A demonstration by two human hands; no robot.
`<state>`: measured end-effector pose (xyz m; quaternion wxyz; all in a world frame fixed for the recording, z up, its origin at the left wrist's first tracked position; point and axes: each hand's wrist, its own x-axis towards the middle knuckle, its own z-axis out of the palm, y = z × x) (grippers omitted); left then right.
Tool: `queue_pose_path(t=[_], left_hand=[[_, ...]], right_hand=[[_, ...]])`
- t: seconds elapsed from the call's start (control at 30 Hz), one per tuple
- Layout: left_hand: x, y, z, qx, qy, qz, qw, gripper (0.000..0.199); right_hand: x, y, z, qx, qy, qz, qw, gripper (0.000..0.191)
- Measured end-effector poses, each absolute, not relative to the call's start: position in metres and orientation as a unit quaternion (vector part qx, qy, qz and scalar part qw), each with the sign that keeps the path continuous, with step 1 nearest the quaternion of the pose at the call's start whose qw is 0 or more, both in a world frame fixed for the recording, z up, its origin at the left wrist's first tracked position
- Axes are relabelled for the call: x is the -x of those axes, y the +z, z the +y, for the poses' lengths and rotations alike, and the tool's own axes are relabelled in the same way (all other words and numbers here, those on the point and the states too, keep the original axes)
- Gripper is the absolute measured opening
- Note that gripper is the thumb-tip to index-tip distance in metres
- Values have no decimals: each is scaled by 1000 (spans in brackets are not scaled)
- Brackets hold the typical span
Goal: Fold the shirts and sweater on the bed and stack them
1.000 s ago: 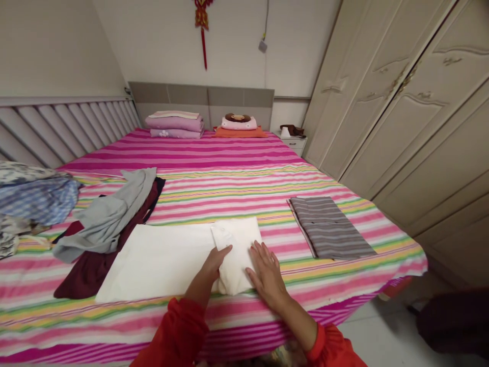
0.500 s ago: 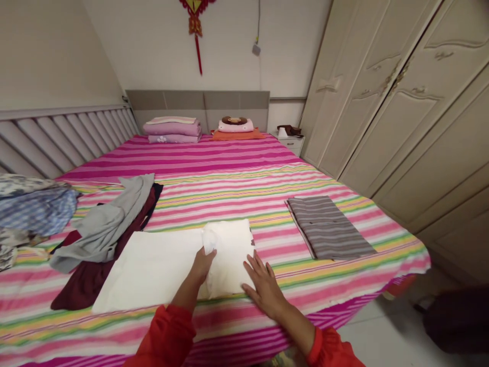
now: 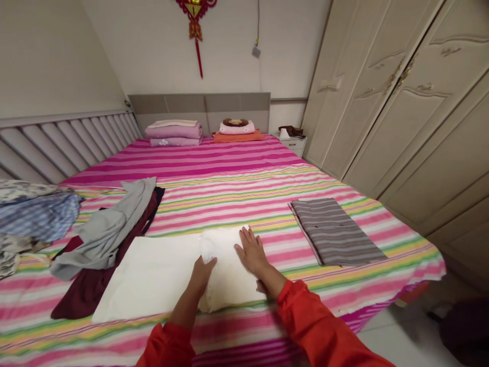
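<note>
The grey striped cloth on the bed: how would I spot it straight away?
Start at the striped bed and go to its side nearest the wardrobe. There the grey striped cloth lies alone, folded flat into a neat rectangle. The grey garment across the bed is plain and crumpled.

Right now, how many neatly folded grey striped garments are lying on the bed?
1. The grey striped garment lies flat on the bed's right side, apart from both hands. The heap at left may hide others.

A wide bed (image 3: pixel 229 168) in pink stripes filled the room — cream wardrobe doors (image 3: pixel 401 102) stood right, and a red knot ornament (image 3: pixel 195 20) hung on the pale wall.
</note>
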<state>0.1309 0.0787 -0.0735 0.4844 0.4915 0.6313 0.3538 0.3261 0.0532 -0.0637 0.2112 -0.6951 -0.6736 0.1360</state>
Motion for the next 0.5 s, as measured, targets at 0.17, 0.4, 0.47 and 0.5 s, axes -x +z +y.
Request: queue_pose_path(t=[0.17, 0.4, 0.47, 0.5], left_hand=[[-131, -77, 78, -490, 348, 634, 487, 20], [-130, -77, 78, -491, 343, 643, 478, 19], [-129, -76, 76, -496, 342, 642, 475, 16], [-129, -75, 74, -499, 343, 641, 473, 15]], right_hand=[[-321, -80, 72, 725, 156, -650, 163, 64], [-325, -70, 90, 775, 239, -572, 124, 77], [-326, -68, 92, 783, 242, -558, 132, 77], [-326, -67, 91, 784, 236, -558, 136, 76]])
